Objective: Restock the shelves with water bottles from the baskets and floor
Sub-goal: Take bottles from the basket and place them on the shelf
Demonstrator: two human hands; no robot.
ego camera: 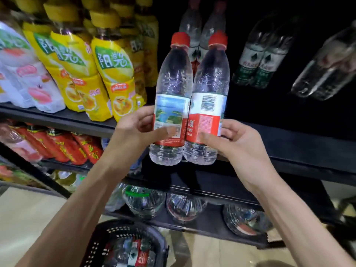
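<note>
Upper shelf [289,137] holds yellow drink btls [113,74] & water btls [257,60].

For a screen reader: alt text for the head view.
The left hand and right hand hold two red-capped water bottles, one each, side by side at a shelf; yellow drink bottles stand left, a black basket below.

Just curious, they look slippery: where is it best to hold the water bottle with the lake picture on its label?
Grip the water bottle around its label band, coming from its left, as the left hand does: thumb in front, fingers behind. It stands upright, the band is straight-walled, and the other bottle crowds its right side.
</note>
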